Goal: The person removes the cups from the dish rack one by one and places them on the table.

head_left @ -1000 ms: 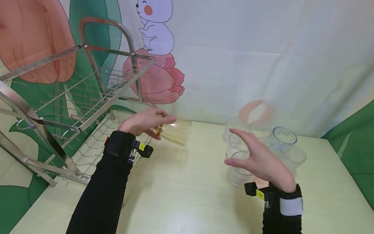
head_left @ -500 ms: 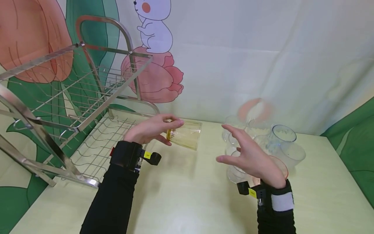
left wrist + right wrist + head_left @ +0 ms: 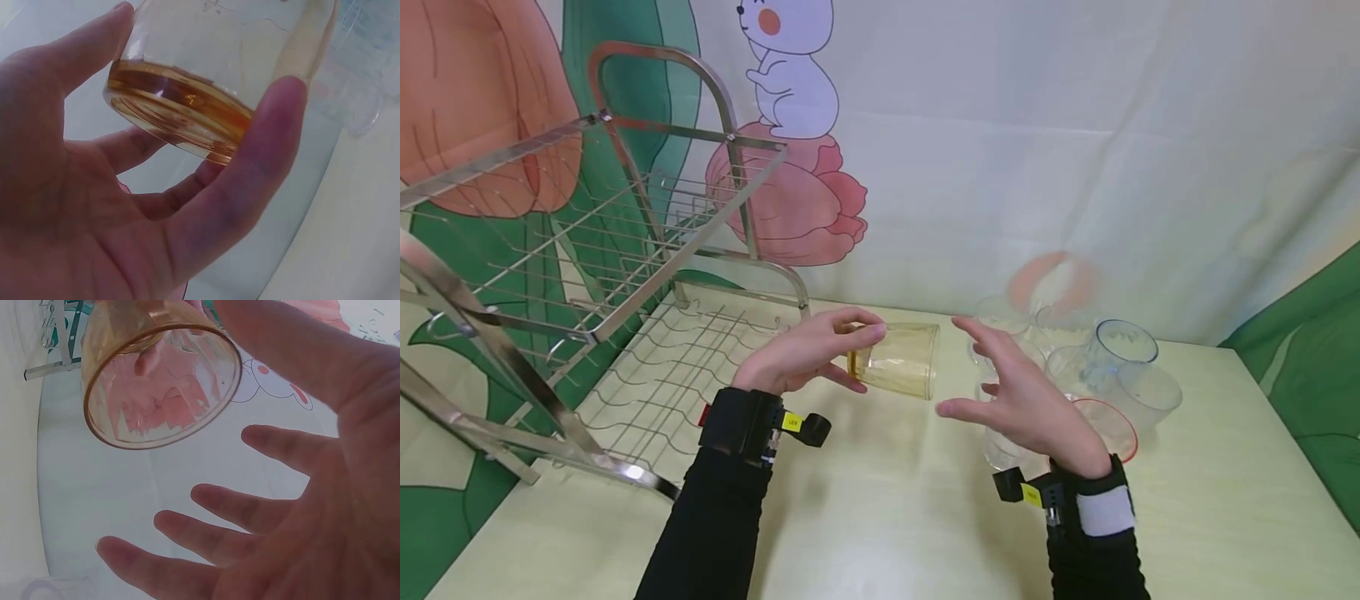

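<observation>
Risk: the amber glass (image 3: 897, 360), held sideways in mid-frame above the counter (image 3: 880, 517), is gripped only at its thick base. Smooth walls and a tilted hold make a slip likely, in the writer's judgement, if the grip loosens before another support arrives. A drop would land on the counter or strike the cluster of clear glasses (image 3: 1112, 375) at centre right, just beyond the right hand (image 3: 1026, 408).

Left hand (image 3: 801, 354): fingers and thumb curled around the base of the amber glass, pinching it between thumb and fingertips; the left wrist view shows the base seated against the fingers (image 3: 275, 137), palm not touching. Open mouth of the glass points toward the right of the frame.

Right hand: fingers spread and straight, palm facing the glass mouth, near it but apart; holds nothing.

Wire dish rack (image 3: 625, 275) stands at left.
</observation>
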Demonstrator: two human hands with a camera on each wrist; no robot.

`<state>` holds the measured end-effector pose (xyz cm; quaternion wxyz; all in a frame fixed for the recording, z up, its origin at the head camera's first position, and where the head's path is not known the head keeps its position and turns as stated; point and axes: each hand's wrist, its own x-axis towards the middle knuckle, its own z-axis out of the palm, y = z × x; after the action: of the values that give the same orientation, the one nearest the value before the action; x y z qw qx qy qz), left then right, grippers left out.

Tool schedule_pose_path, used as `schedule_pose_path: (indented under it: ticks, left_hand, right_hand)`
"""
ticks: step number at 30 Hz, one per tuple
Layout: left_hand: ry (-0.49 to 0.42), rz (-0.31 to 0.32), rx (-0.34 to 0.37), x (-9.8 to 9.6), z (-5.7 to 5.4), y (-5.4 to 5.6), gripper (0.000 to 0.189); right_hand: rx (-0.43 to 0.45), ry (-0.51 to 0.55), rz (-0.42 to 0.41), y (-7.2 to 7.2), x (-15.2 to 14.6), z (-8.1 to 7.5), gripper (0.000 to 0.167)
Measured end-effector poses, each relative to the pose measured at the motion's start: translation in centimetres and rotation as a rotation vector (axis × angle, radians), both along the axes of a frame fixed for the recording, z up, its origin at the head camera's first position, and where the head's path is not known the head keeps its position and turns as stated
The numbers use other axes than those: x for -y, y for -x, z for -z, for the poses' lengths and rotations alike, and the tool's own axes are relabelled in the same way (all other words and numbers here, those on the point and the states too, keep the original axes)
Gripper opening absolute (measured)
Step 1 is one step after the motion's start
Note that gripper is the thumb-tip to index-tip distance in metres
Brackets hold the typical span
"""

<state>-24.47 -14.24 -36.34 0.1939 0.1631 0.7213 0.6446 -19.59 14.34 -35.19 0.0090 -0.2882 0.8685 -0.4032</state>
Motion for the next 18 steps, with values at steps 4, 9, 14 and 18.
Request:
schedule_pose_path:
  ticks: [4, 9, 14, 18]
  left_hand:
    - [-0.039, 0.02, 0.024, -0.5, 0.2, -0.2, 0.044]
    - [-0.071, 0.048, 0.04, -0.9, 0.4, -0.4, 0.044]
    - [-0.092, 0.06, 0.056, -1.2, 0.7, -0.4, 0.044]
    - [-0.124, 0.064, 0.064, -1.4, 1.1, -0.6, 0.045]
  right_hand:
    - [0.011, 0.005, 0.006, 0.1, 0.1, 0.2, 0.096]
    - [0.003, 0.007, 0.004, 0.2, 0.1, 0.2, 0.095]
    - [0.024, 0.032, -0.001, 0.2, 0.2, 0.2, 0.094]
    - [0.026, 0.038, -0.003, 0.2, 0.3, 0.3, 0.093]
